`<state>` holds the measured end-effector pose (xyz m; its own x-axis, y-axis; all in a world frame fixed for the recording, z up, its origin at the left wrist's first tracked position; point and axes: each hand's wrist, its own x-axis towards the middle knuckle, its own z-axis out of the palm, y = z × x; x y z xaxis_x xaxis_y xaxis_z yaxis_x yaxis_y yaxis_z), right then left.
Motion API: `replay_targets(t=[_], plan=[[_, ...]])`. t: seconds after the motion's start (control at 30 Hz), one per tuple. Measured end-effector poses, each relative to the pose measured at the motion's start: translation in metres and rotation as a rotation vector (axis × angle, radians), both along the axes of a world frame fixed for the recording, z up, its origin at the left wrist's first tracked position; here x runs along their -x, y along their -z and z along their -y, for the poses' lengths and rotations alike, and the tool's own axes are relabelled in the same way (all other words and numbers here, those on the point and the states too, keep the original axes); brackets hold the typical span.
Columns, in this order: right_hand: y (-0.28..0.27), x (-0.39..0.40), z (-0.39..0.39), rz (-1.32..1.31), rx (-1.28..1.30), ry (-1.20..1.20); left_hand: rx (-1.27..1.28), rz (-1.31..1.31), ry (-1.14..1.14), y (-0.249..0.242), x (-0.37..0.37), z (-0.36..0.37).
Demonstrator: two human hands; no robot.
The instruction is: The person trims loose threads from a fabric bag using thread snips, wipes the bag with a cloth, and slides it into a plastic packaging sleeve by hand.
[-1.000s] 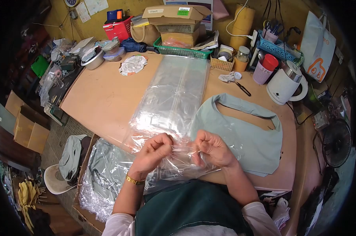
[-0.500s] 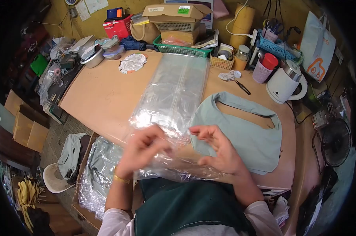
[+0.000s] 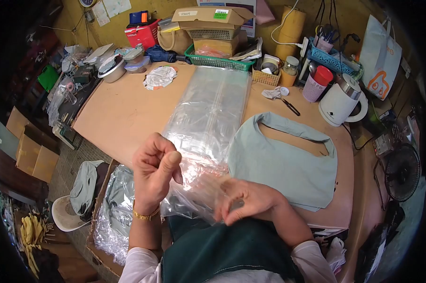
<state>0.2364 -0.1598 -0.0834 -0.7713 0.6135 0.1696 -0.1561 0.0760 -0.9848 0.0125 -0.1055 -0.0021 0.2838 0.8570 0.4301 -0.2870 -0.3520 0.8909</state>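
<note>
My left hand [image 3: 155,174] is raised over the front of the table, its fingers curled and the thumb pressed against them. What its fingertips pinch, if anything, is hidden. Lower and to the right, my right hand [image 3: 250,200] is closed on a crumpled clear plastic bag [image 3: 187,200]; its fingers are partly blurred behind the film. This bag spreads between my hands, just above the apron. Beyond them a stack of flat clear plastic bags [image 3: 208,111] runs up the table. Right of the stack lies a folded pale green fabric bag [image 3: 283,162] with a looped strap.
Thread snips [image 3: 290,107], a red cup [image 3: 322,75] and a white electric kettle [image 3: 338,106] stand or lie at the right back. A green basket [image 3: 217,61] holds boxes at the rear. Left of my lap is a cardboard box [image 3: 97,231] with plastic-wrapped fabric.
My left hand has risen slightly and its fingers have curled closed. My right hand has moved left and down, its fingers closing on the clear plastic bag.
</note>
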Motion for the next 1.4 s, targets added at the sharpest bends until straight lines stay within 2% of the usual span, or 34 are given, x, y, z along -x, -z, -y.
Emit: replay_targets(t=[0.03, 0.1, 0.13, 0.2, 0.23, 0.3, 0.37, 0.43, 0.47, 0.53, 0.63, 0.7, 0.77, 0.83, 0.9, 0.93, 0.97, 1.0, 1.03, 1.07, 1.1, 1.13, 1.17, 1.2, 1.23, 1.3, 1.33, 1.37, 1.4], plan=[[-0.003, -0.002, -0.002, 0.002, -0.004, -0.002, -0.004, 0.002, -0.002, -0.003, -0.002, 0.001], [-0.013, -0.007, -0.004, 0.162, -0.240, -0.147, 0.000, 0.008, -0.012, -0.010, -0.006, 0.005], [-0.014, -0.009, -0.002, 0.162, -0.240, -0.147, -0.059, -0.016, -0.012, -0.010, -0.007, 0.005], [-0.017, -0.016, 0.001, 0.262, -0.544, -0.015, -0.079, -0.006, -0.081, -0.014, -0.005, 0.004], [-0.018, -0.021, 0.002, 0.260, -0.543, -0.016, -0.096, 0.002, -0.149, -0.016, -0.002, 0.002], [-0.020, -0.033, 0.004, 0.379, -0.350, 0.020, -0.100, 0.064, -0.168, -0.011, 0.002, -0.006], [-0.029, -0.041, 0.006, 0.400, -0.336, 0.033, -0.062, 0.173, -0.185, -0.011, 0.001, -0.010], [-0.033, -0.040, 0.010, 0.420, -0.319, 0.052, -0.059, 0.167, -0.201, -0.009, 0.001, -0.016], [-0.033, -0.035, 0.012, 0.192, -0.424, 0.091, -0.132, 0.092, -0.235, -0.007, 0.005, -0.023], [-0.033, -0.037, 0.015, -0.041, -0.523, 0.125, -0.204, 0.013, -0.273, -0.002, 0.008, -0.032], [-0.032, -0.051, 0.022, -0.027, -0.426, -0.014, -0.198, -0.063, -0.246, 0.003, 0.011, -0.038], [-0.029, -0.043, 0.030, 0.523, -0.408, 0.363, -0.207, 0.061, -0.266, -0.003, 0.018, -0.038], [-0.009, -0.040, 0.023, 0.577, -0.341, 0.418, -0.234, 0.011, -0.317, -0.009, 0.011, -0.028], [0.001, -0.044, 0.016, 0.634, -0.285, 0.466, -0.259, -0.039, -0.241, -0.008, 0.008, -0.022], [0.004, -0.053, 0.013, 0.608, -0.258, 0.634, -0.173, -0.015, -0.205, -0.018, 0.015, -0.021], [-0.001, -0.059, 0.014, 0.604, -0.262, 0.631, -0.248, -0.477, 0.157, -0.028, 0.029, -0.030], [-0.011, -0.067, 0.017, 0.204, -0.309, 0.750, -0.258, -0.710, 0.333, -0.026, 0.034, -0.032], [-0.014, -0.077, 0.021, -0.002, -0.317, 0.804, -0.300, -0.938, 0.518, -0.024, 0.039, -0.035], [-0.018, -0.088, 0.024, -0.204, -0.341, 0.840, -0.201, -0.919, 0.604, -0.007, 0.039, -0.038], [-0.020, -0.100, 0.029, -0.156, -0.347, 0.714, -0.103, -0.898, 0.690, 0.002, 0.040, -0.041], [-0.021, -0.105, 0.032, -0.108, -0.349, 0.590, -0.103, -0.899, 0.689, 0.002, 0.042, -0.042], [-0.021, -0.104, 0.034, -0.111, -0.348, 0.592, -0.072, -0.648, 0.517, 0.002, 0.045, -0.044], [-0.025, -0.098, 0.035, 0.343, -0.308, 0.446, -0.042, -0.396, 0.344, 0.001, 0.046, -0.044], [-0.027, -0.093, 0.035, 0.790, -0.256, 0.281, -0.110, -0.288, 0.291, 0.002, 0.036, -0.041], [-0.021, -0.086, 0.035, 0.792, -0.255, 0.283, -0.111, -0.286, 0.293, 0.003, 0.029, -0.035], [-0.007, -0.078, 0.034, 0.859, -0.416, 0.201, 0.303, -0.077, 0.495, 0.001, 0.020, -0.022], [-0.011, -0.080, 0.032, 0.875, -0.394, 0.238, 0.456, -0.019, 0.603, -0.008, 0.023, -0.017], [-0.013, -0.088, 0.033, 0.877, -0.394, 0.239, 0.456, -0.017, 0.605, -0.004, 0.030, -0.022], [-0.015, -0.102, 0.035, 0.539, -0.415, 0.415, 0.408, -0.083, 0.626, 0.003, 0.040, -0.030]])
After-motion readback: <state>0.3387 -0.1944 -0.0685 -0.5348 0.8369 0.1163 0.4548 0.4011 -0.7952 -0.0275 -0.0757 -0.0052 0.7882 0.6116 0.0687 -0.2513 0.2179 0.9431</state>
